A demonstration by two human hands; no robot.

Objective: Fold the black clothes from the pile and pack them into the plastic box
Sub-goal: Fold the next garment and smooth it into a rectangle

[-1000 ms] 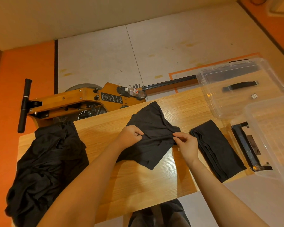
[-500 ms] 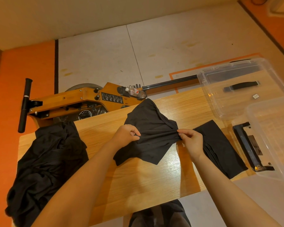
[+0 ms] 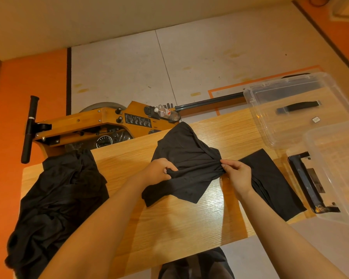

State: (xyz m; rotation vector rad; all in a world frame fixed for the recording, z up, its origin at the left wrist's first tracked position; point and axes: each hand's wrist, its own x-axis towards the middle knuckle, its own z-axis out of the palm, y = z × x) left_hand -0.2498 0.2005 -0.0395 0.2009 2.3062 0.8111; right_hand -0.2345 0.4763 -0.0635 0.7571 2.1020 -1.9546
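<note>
A black garment [image 3: 186,158] lies bunched in the middle of the wooden table [image 3: 169,222]. My left hand [image 3: 158,171] grips its left side in curled fingers. My right hand [image 3: 237,174] pinches its right edge, and the cloth is stretched taut between the two hands. A folded black garment [image 3: 274,184] lies flat just right of my right hand. The pile of black clothes [image 3: 54,198] covers the table's left end. The clear plastic box [image 3: 338,174] stands at the right edge, partly out of frame.
A clear lid [image 3: 298,107] with a black handle leans at the back right. A second black handle piece [image 3: 308,182] lies by the box. Beyond the table stands a wooden rowing machine [image 3: 85,123] with a water bottle [image 3: 166,113] on it.
My hands have drawn the garment slightly apart and lifted its middle fold; the right hand shifted a little to the right, then back. The pile and the folded garment have stayed put.
</note>
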